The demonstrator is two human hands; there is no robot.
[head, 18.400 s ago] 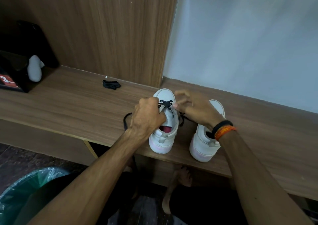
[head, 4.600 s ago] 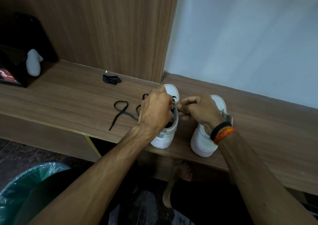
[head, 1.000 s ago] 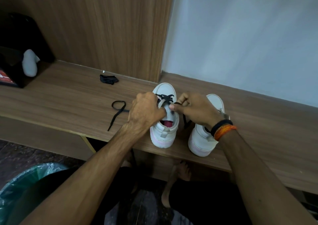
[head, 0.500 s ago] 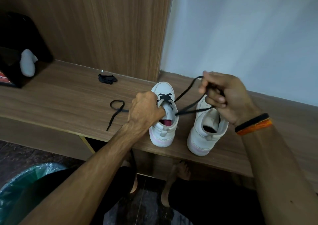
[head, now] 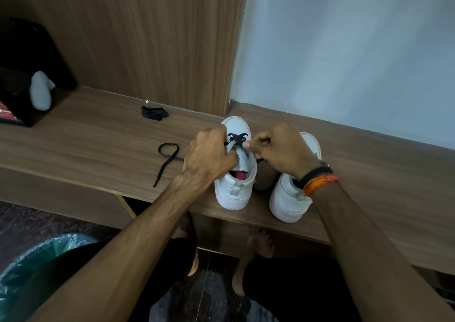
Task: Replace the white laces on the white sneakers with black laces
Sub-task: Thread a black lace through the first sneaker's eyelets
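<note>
On the wooden table [head: 98, 144], two white sneakers stand side by side with their heels toward the person. The left sneaker [head: 235, 186] already carries a black lace [head: 236, 138], crossed through the eyelets nearest the toe; only those far rows appear threaded, and the near part of the tongue lies bare. One free end of that lace trails to the left across the table, forming a loop before running toward the near edge.

The left hand [head: 209, 159] is curled around the left side of this sneaker's upper, fingers closed over the eyelet edge. The right hand [head: 278, 151] has its fingers drawn together at the sneaker's right side, apparently pinching the other lace end (the lace itself is mostly hidden under the fingers, so the exact grip cannot be told).

The right sneaker [head: 290, 198] shows no lace of any colour in the part that is visible, though the right wrist covers much of it. A small bundle of black lace [head: 154, 112] waits farther back on the table, near the wood panel, probably meant for that second shoe.

By this judgement the white laces are off, the first shoe is roughly at its early rows, and the second shoe remains wholly to be done.
</note>
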